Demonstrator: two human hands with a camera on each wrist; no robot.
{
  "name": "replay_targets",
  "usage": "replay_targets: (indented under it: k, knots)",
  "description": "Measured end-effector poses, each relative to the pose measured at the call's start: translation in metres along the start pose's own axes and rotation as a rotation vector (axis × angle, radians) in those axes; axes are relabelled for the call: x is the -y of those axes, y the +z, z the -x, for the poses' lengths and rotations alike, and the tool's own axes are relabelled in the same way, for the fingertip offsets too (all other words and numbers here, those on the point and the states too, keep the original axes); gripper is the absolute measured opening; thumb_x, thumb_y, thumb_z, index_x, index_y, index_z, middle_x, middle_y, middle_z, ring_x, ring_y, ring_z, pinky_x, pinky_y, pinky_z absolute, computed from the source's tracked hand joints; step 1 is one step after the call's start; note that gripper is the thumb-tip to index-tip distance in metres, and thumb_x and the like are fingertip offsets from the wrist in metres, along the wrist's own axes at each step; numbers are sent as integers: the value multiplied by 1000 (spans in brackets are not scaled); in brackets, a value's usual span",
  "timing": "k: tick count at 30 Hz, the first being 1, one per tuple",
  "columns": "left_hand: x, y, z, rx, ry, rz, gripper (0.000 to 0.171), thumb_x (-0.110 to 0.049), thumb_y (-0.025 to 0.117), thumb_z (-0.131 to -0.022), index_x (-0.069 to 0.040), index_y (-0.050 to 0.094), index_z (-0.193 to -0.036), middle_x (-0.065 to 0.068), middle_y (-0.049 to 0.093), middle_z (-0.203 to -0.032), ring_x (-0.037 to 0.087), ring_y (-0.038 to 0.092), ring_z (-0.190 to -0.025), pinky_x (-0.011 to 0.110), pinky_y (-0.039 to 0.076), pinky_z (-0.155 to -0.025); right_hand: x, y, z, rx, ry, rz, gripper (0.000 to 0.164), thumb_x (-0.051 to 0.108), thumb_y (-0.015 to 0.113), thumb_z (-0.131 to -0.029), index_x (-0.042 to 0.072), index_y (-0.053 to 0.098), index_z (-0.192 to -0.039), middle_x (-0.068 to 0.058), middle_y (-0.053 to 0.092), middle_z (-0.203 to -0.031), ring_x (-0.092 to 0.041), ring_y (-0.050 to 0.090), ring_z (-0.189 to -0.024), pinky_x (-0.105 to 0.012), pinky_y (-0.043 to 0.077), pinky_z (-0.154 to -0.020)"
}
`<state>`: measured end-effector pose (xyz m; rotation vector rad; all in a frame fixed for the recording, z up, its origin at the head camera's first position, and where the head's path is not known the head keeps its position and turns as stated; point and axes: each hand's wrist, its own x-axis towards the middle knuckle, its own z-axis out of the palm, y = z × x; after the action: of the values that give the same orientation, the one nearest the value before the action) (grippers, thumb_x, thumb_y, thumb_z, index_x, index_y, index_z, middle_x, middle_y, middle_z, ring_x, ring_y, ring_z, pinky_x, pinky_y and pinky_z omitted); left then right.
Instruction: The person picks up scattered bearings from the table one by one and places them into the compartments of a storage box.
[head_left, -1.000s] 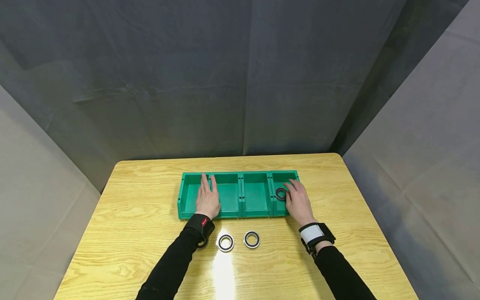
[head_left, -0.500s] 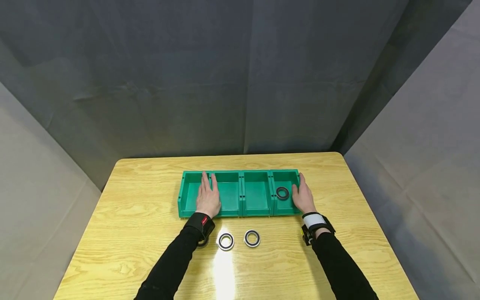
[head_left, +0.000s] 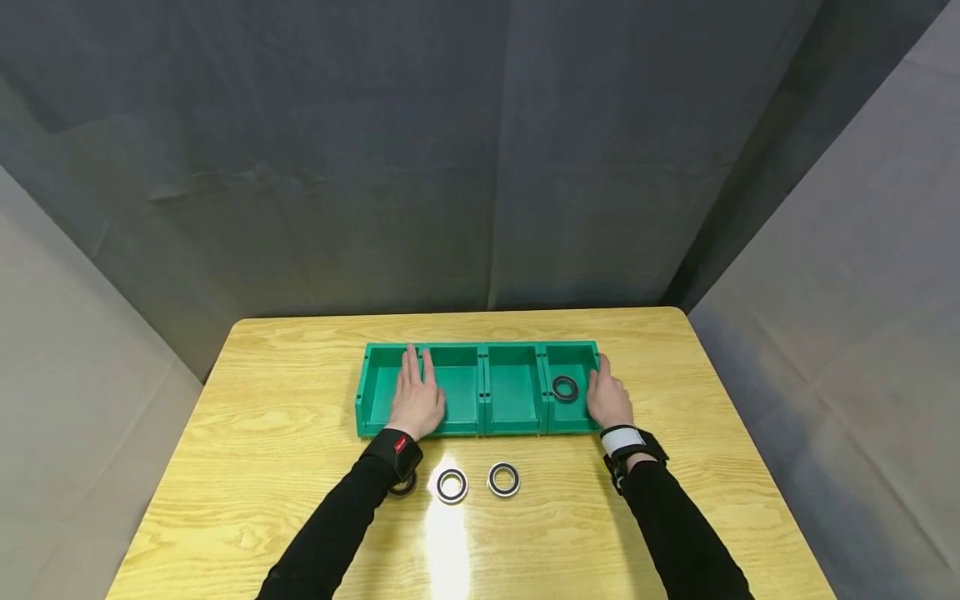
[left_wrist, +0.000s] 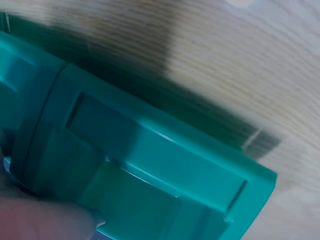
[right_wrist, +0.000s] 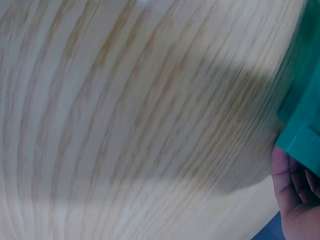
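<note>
Several green plastic bins (head_left: 512, 392) stand side by side in a row on the table. My left hand (head_left: 417, 404) lies over the divider between the two leftmost bins, fingers straight and pointing away from me. Its fingertip (left_wrist: 55, 220) shows at the lower left of the left wrist view, over a bin. At the row's other end my right hand (head_left: 609, 403) grips the outer wall of the rightmost bin, thumb on the inside. Its fingers (right_wrist: 285, 180) reach along the outside of that wall. A dark bearing (head_left: 566, 398) lies flat in the rightmost bin.
Two bearings with bright outer rims, a left one (head_left: 452, 499) and a right one (head_left: 503, 492), lie in front of the bins on the wooden table (head_left: 285, 400). Another dark bearing (head_left: 403, 490) is partly hidden under my left wrist. Grey cloth (head_left: 480, 167) hangs behind and at both sides.
My right hand has let go of the dark bearing in the rightmost bin and moved right onto that bin's outer wall. My left hand has barely shifted.
</note>
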<state>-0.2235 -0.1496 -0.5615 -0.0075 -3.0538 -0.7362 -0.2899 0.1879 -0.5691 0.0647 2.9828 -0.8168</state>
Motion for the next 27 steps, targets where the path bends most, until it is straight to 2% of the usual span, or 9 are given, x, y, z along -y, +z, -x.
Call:
replay_targets:
  k: [3, 5, 7, 10, 13, 16, 19, 22, 27]
  knots:
    - [5, -1, 2, -3, 48, 8, 76, -23, 52, -104, 1, 9, -161, 26, -3, -168, 42, -3, -158, 56, 10, -127, 0, 1, 0, -1, 9, 10, 48, 22, 32, -111, 3, 25, -154, -35, 67, -110, -50, 68, -84, -54, 51, -59]
    - [8, -1, 4, -39, 107, 7, 76, -24, 56, -102, 1, 13, -161, 25, 4, -168, 40, 1, -158, 57, 9, -127, 0, 2, 0, 9, 16, 11, 48, 22, 32, -111, 4, 25, -155, -35, 67, -112, -50, 68, -86, -54, 51, -59]
    - [9, -2, 7, -93, 184, -14, 75, -24, 58, -101, 0, 18, -160, 24, 13, -167, 40, 8, -157, 57, 13, -127, 0, 2, 0, 18, 22, 13, 48, 22, 32, -111, 5, 24, -155, -35, 67, -113, -50, 68, -86, -54, 51, -59]
    - [4, -5, 16, -180, 306, 1, 72, -23, 62, -98, -3, 27, -157, 23, 27, -161, 41, 24, -152, 58, 24, -123, 0, 1, 1, 25, 22, 13, 49, 21, 32, -111, 4, 23, -156, -35, 67, -113, -50, 68, -85, -53, 51, -58]
    - [-7, -9, 27, -209, 439, 22, 67, -22, 64, -97, -7, 33, -155, 22, 35, -157, 41, 34, -146, 59, 35, -117, 0, -1, 1, 19, 18, 15, 49, 21, 32, -111, 4, 23, -155, -35, 67, -113, -49, 68, -84, -52, 50, -57]
    - [-20, -12, 39, -174, 581, 8, 64, -23, 65, -98, -14, 37, -155, 20, 38, -157, 39, 38, -145, 57, 40, -114, 0, -1, 2, 18, 14, 16, 48, 22, 32, -111, 4, 24, -154, -34, 68, -109, -48, 68, -80, -50, 48, -54]
    - [-34, -11, 50, -100, 698, -58, 60, -28, 62, -100, -19, 39, -155, 16, 38, -159, 35, 39, -146, 52, 40, -117, 0, -2, 3, 17, 3, 16, 47, 21, 32, -110, 3, 25, -153, -34, 68, -103, -46, 67, -76, -46, 45, -51]
    - [-46, -8, 61, -17, 766, -112, 57, -33, 59, -102, -21, 40, -155, 13, 38, -160, 30, 40, -147, 48, 36, -120, -1, -2, 3, 14, -3, 12, 47, 21, 32, -110, 3, 25, -154, -34, 68, -101, -44, 67, -73, -43, 43, -49]
    - [-60, 2, 78, 89, 846, -188, 51, -35, 57, -103, -20, 47, -150, 11, 45, -155, 30, 45, -143, 51, 39, -118, -1, -1, 1, 17, 0, 9, 48, 21, 33, -110, 3, 25, -154, -33, 69, -104, -42, 67, -70, -41, 43, -48]
